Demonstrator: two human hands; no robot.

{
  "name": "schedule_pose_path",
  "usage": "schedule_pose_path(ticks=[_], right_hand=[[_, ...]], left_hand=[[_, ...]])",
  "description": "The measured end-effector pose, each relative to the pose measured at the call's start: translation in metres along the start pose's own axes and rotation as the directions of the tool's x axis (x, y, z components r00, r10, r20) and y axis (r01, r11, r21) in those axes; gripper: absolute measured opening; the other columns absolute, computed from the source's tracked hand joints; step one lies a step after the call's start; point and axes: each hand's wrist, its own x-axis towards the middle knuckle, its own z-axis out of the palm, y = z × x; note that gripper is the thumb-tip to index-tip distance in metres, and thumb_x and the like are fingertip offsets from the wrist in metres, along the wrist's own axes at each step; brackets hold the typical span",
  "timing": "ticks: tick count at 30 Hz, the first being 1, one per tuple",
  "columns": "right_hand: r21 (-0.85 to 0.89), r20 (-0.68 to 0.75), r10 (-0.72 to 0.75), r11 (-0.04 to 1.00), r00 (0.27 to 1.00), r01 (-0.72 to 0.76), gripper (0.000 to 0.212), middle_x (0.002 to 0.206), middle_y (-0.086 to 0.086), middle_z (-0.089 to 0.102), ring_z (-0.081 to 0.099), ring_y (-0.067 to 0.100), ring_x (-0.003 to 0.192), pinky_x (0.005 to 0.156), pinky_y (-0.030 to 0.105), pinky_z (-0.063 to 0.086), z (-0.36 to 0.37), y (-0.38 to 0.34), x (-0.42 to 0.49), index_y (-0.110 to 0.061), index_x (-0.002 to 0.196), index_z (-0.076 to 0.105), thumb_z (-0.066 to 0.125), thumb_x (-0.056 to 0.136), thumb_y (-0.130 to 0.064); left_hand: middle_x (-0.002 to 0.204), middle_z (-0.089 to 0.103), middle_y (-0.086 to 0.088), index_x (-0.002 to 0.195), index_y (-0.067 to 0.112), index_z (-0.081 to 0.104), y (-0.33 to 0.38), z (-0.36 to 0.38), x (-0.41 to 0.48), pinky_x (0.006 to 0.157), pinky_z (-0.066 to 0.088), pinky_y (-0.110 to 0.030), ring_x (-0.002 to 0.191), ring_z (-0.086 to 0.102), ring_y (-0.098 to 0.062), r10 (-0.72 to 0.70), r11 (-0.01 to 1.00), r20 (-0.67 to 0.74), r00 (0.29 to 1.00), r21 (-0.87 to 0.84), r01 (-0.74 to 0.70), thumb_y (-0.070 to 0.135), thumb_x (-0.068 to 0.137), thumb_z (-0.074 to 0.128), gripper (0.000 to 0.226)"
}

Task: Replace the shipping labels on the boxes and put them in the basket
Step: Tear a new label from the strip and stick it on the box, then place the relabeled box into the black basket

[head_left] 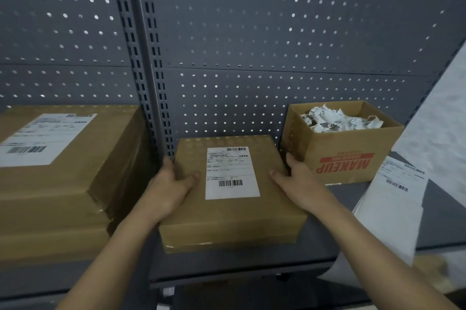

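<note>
A flat brown cardboard box lies on the grey shelf in the middle of the view. A white shipping label with barcodes is stuck on its top. My left hand grips the box's left edge, thumb on top and fingers down the side. My right hand grips the right edge the same way. A strip of white labels lies at the right on the shelf.
A stack of larger taped boxes with a label on top stands at the left. An open "MAKEUP" carton holding crumpled peeled labels sits at the back right. A grey pegboard wall closes off the rear.
</note>
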Motion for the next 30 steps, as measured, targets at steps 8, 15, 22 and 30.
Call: schedule_pose_path(ticks=[8,15,22,30], right_hand=[[0.557,0.081,0.161,0.811,0.984,-0.178,0.027,0.101,-0.003,0.073,0.070,0.011,0.087,0.062,0.016,0.052,0.014,0.008,-0.007,-0.016,0.119,0.065,0.057,0.097,-0.031],[0.599,0.106,0.136,0.782,0.985,-0.172,0.023,0.096,-0.009,0.070,0.067,0.002,0.077,0.052,0.009,0.048,0.012,0.008,-0.011,-0.020,0.117,0.064,0.056,0.098,-0.030],[0.602,0.020,0.142,0.789,0.990,-0.125,0.022,0.099,-0.008,0.072,0.070,0.002,0.075,0.056,0.013,0.051,0.009,-0.008,-0.043,-0.024,0.118,0.064,0.055,0.098,-0.030],[0.584,-0.148,0.278,0.799,0.949,-0.143,0.027,0.100,-0.008,0.074,0.072,0.008,0.086,0.075,0.024,0.054,0.019,-0.016,-0.104,-0.026,0.121,0.063,0.058,0.096,-0.036]], left_hand=[[0.074,0.075,0.004,0.104,0.014,0.062,-0.005,0.008,-0.010,0.050,0.051,-0.019,0.065,0.072,-0.011,-0.122,0.913,0.048,0.991,-0.387,0.131,0.028,0.087,0.071,0.024],[0.087,0.075,0.000,0.095,0.021,0.061,-0.003,0.005,-0.015,0.058,0.051,-0.024,0.071,0.072,-0.013,-0.104,0.925,0.044,0.994,-0.364,0.113,0.033,0.086,0.071,0.018],[0.090,0.074,-0.001,0.102,0.019,0.062,-0.008,-0.007,-0.021,0.061,0.052,-0.027,0.075,0.072,-0.015,-0.010,0.934,0.048,0.999,-0.356,0.027,0.036,0.086,0.071,0.025],[0.101,0.071,0.005,0.116,0.024,0.061,-0.020,-0.015,-0.026,0.069,0.051,-0.031,0.090,0.068,-0.017,0.107,0.969,0.200,0.974,-0.242,-0.057,0.047,0.083,0.070,0.041]])
